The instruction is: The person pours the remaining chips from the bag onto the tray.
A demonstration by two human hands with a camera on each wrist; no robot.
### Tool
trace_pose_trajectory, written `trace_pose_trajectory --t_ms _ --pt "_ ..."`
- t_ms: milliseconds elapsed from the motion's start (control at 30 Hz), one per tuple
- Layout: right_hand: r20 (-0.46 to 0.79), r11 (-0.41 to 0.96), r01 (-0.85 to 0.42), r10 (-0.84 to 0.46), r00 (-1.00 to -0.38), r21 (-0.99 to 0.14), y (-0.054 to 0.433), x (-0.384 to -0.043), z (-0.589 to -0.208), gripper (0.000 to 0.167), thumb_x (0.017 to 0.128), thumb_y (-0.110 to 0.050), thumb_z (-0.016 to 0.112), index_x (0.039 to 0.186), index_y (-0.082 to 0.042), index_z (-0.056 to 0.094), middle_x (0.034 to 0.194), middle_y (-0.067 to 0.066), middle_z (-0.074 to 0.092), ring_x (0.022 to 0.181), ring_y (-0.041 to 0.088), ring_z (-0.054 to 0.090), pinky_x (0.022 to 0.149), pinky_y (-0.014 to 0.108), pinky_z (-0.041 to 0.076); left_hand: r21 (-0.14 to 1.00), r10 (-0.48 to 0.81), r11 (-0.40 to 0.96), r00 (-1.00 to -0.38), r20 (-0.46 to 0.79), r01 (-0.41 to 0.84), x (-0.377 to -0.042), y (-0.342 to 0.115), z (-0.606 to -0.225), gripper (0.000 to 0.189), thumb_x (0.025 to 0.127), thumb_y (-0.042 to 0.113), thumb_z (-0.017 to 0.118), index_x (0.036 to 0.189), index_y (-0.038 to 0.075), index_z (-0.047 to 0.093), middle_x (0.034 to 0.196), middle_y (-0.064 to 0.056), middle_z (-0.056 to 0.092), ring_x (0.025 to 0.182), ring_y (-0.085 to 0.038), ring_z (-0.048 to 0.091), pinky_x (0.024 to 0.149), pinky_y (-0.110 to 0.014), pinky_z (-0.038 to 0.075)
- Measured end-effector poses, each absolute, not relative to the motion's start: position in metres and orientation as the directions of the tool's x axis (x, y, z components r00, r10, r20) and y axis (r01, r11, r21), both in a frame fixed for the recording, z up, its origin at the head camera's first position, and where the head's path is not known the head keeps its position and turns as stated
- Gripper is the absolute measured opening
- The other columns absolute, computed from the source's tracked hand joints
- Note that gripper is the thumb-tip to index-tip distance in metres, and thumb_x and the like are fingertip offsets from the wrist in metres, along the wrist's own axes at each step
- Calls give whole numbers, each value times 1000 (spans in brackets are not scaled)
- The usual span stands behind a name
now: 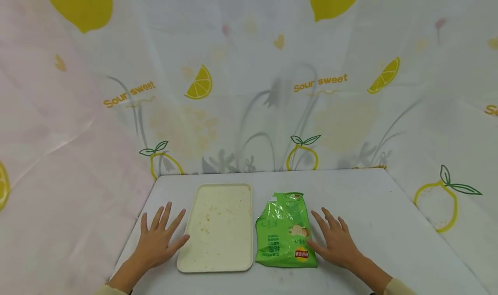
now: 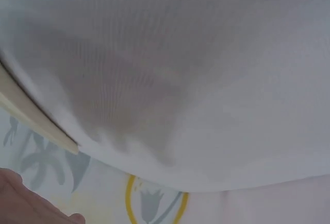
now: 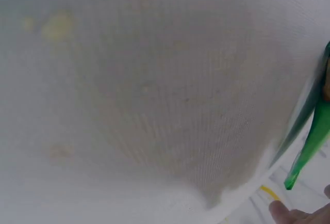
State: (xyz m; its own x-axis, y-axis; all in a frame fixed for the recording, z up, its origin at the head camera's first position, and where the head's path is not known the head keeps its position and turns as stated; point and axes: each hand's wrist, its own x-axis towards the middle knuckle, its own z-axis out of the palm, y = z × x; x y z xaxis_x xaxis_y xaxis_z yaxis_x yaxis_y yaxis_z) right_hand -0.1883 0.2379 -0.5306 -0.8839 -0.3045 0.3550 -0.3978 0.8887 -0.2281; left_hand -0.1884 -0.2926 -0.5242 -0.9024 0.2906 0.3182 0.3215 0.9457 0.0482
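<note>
A cream rectangular tray (image 1: pixel 223 239) with small crumbs on it lies on the white tabletop. To its right is a green snack bag (image 1: pixel 285 239), flat, with one upper corner torn or folded away. My left hand (image 1: pixel 157 239) is spread with straight fingers beside the tray's left edge, its thumb near the rim. My right hand (image 1: pixel 336 243) is spread at the bag's right side, thumb close to the bag; whether it touches cannot be told. Neither hand holds anything. In the left wrist view the tray's edge (image 2: pixel 36 115) shows; in the right wrist view, the green bag's side (image 3: pixel 314 136).
A white cloth-covered table (image 1: pixel 362 208) extends to both sides. Behind and around it hangs a curtain (image 1: pixel 249 126) printed with lemons and "Sour sweet" lettering. Faint stains mark the cloth in the right wrist view.
</note>
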Motion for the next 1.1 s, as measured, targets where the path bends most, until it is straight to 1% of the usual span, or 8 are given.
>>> trace_pose_trajectory --t_ms 133,233,300,367,533,600,867,1100 --pt "260 877 -336 -255 -931 -344 227 -185 -531 93 82 -62 70 150 -8 38 138 22 51 111 36 62 92 57 48 44 341 926 -881 329 375 -182 -292 -533 80 89 64 57 155 28 32 164 -19 19 141 -46 30 108 -74 9" --pt "153 858 -259 -213 -965 -444 220 -184 -530 99 81 -62 71 151 -5 34 131 21 54 105 31 64 81 48 55 69 348 919 -880 322 389 -177 -291 -536 83 87 64 60 156 29 30 165 -16 16 140 -47 32 106 -75 12" --pt "66 841 -190 -182 -981 -507 216 -183 -528 101 80 -61 73 151 -2 33 123 18 59 97 23 64 74 40 55 70 366 909 -869 332 410 -175 -291 -538 85 86 65 61 156 29 30 165 -16 15 139 -48 32 104 -76 15" --pt "-16 820 -116 -150 -989 -561 213 -184 -526 99 79 -60 74 149 -2 35 111 11 63 85 15 60 67 33 50 50 395 897 -847 355 439 -174 -291 -539 86 85 68 60 156 27 32 165 -18 15 147 -45 23 104 -76 16" --pt "-123 778 1 -97 -988 -628 206 -184 -522 99 77 -56 78 145 2 36 85 1 63 70 10 53 58 26 43 66 420 878 -830 367 474 -171 -288 -541 86 84 64 64 154 23 36 164 -20 18 145 -46 26 102 -76 20" --pt "-149 765 39 -75 -986 -643 204 -184 -520 102 76 -54 80 144 7 34 83 2 63 68 12 53 57 27 44 98 412 880 -850 328 465 -168 -287 -540 89 82 63 67 154 22 35 162 -22 21 137 -49 36 99 -76 24" --pt "-184 743 97 -35 -982 -662 200 -183 -520 100 70 -48 86 138 10 40 82 4 64 68 14 56 58 29 44 121 413 889 -888 204 441 -162 -289 -539 118 66 83 66 155 15 29 155 -29 34 134 -46 44 99 -73 30" --pt "-213 743 117 -36 -976 -659 197 -184 -520 84 71 -48 86 124 8 53 86 4 65 73 14 57 60 29 46 167 408 885 -897 172 435 -162 -292 -541 123 67 83 64 151 -1 32 154 -26 36 132 -48 46 98 -75 30"
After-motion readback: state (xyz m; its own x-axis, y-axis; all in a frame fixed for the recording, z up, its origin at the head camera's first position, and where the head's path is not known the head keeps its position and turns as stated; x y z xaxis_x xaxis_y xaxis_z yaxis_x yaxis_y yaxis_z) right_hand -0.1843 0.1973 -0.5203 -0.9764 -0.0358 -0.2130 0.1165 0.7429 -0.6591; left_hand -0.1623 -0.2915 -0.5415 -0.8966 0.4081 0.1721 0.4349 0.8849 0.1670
